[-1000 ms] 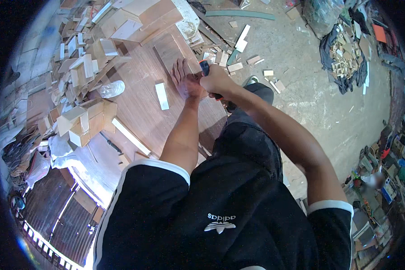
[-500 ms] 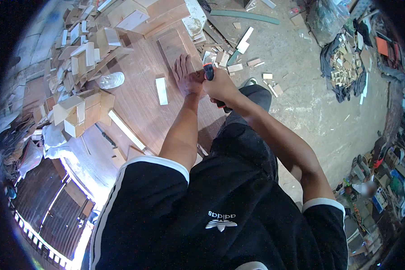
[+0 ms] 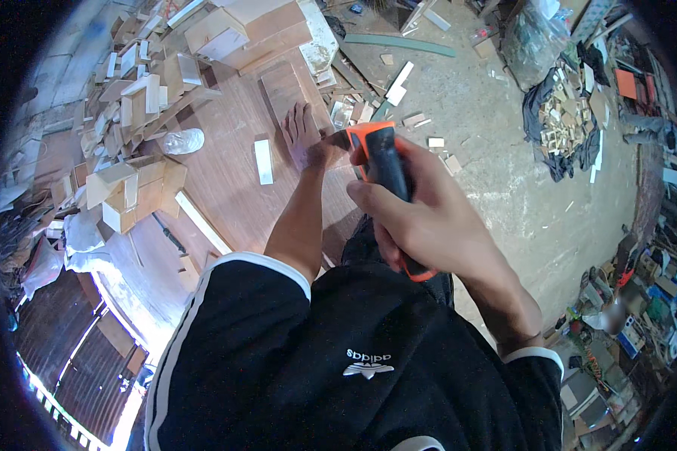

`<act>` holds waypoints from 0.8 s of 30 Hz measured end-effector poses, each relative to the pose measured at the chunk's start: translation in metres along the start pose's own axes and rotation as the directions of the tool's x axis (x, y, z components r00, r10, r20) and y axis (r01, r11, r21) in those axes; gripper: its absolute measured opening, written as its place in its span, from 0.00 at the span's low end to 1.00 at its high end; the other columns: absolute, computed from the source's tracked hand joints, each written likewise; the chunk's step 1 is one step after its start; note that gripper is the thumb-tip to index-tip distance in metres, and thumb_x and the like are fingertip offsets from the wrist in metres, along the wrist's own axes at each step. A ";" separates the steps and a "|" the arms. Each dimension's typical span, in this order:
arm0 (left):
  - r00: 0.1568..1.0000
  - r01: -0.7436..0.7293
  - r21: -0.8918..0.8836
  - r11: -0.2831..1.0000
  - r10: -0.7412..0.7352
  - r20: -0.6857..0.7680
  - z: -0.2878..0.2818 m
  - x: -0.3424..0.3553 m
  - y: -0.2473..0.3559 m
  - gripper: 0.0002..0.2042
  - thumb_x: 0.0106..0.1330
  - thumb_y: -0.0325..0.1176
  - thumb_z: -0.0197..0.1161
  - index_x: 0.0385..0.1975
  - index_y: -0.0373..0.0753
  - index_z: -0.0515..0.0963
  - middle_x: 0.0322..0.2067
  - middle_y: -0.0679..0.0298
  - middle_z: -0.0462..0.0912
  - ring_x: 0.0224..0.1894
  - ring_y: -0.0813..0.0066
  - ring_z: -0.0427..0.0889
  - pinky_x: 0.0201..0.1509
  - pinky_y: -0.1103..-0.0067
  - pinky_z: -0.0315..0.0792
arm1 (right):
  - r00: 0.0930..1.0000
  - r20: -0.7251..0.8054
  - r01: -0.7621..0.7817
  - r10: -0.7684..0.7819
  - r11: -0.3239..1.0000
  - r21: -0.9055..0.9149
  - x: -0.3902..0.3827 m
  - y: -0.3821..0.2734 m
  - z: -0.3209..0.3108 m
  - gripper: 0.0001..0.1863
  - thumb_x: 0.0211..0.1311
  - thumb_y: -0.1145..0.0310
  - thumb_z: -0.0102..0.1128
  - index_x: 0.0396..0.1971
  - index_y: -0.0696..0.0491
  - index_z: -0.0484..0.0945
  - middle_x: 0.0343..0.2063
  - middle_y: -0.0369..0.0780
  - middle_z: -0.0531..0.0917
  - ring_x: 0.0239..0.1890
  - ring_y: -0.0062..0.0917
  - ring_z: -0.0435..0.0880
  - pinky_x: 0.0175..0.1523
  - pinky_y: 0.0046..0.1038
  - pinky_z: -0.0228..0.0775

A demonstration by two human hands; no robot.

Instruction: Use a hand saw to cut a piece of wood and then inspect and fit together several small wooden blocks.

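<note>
"What's nearest?"

"The right hand (image 3: 432,214), its grip wrapped around a black-and-orange tool handle (image 3: 388,161)."

"And beyond?"

"The left hand (image 3: 303,140), its grip spread flat on a rectangular brown wooden board (image 3: 281,84) atop the reddish-brown wooden tabletop (image 3: 226,143)."

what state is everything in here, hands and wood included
Left hand: open, palm down, fingers spread on the brown board
Right hand: closed around the orange-and-black handle
Orange-and-black handle: gripped, tilted
Brown board: lying flat, partly covered by the left hand
White strip: lying flat, untouched
Black sheet: spread open, heaped with wood offcuts
</note>
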State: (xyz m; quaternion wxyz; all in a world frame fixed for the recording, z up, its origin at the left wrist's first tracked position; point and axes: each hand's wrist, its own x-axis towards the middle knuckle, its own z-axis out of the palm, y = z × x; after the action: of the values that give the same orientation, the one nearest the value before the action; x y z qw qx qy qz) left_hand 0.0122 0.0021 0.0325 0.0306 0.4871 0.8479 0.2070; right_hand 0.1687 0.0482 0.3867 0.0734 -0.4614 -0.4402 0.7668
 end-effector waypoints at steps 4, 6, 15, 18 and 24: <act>1.000 0.030 -0.009 1.000 -0.030 -0.005 -0.004 -0.001 -0.005 0.36 0.45 0.37 0.61 0.61 0.41 0.61 0.63 0.62 0.60 0.68 0.63 0.53 0.73 0.65 0.40 | 0.999 -0.020 0.030 -0.029 0.999 0.020 -0.033 -0.023 0.000 0.17 0.60 0.72 0.58 0.46 0.62 0.69 0.15 0.33 0.70 0.10 0.16 0.70 0.15 0.19 0.60; 0.999 0.047 -0.032 0.998 -0.047 0.015 -0.009 0.001 0.000 0.37 0.45 0.37 0.61 0.61 0.41 0.61 0.64 0.62 0.60 0.68 0.63 0.52 0.73 0.65 0.40 | 0.999 -0.054 -0.002 0.003 1.000 0.018 -0.044 -0.019 -0.002 0.17 0.60 0.73 0.58 0.48 0.62 0.68 0.15 0.32 0.70 0.09 0.16 0.70 0.15 0.19 0.60; 0.998 0.058 -0.034 0.998 -0.057 0.032 -0.012 -0.001 0.000 0.37 0.47 0.43 0.63 0.60 0.41 0.61 0.63 0.60 0.61 0.67 0.60 0.54 0.73 0.64 0.42 | 0.987 -0.047 0.155 -0.156 0.988 -0.012 -0.046 -0.011 0.007 0.18 0.58 0.75 0.59 0.48 0.60 0.68 0.18 0.33 0.72 0.10 0.14 0.69 0.15 0.18 0.58; 0.999 0.037 -0.052 0.998 -0.036 0.016 -0.013 0.000 0.001 0.36 0.48 0.43 0.63 0.60 0.42 0.61 0.62 0.59 0.62 0.67 0.59 0.55 0.72 0.63 0.42 | 0.986 -0.005 0.168 -0.169 0.984 -0.064 -0.019 -0.002 0.003 0.15 0.58 0.74 0.58 0.44 0.60 0.69 0.16 0.32 0.71 0.10 0.15 0.69 0.15 0.19 0.59; 1.000 0.002 -0.078 0.997 -0.003 -0.010 -0.012 0.000 0.003 0.34 0.49 0.43 0.62 0.59 0.42 0.62 0.61 0.57 0.63 0.66 0.58 0.56 0.71 0.62 0.44 | 0.992 0.014 0.127 -0.126 0.988 -0.091 0.032 0.001 -0.006 0.14 0.55 0.71 0.55 0.41 0.60 0.68 0.10 0.35 0.69 0.09 0.19 0.69 0.14 0.24 0.59</act>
State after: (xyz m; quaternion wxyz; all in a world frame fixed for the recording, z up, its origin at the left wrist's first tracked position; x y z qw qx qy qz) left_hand 0.0121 -0.0004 0.0443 0.0453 0.4835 0.8399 0.2424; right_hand 0.1558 0.0676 0.3639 0.0987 -0.4321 -0.5035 0.7416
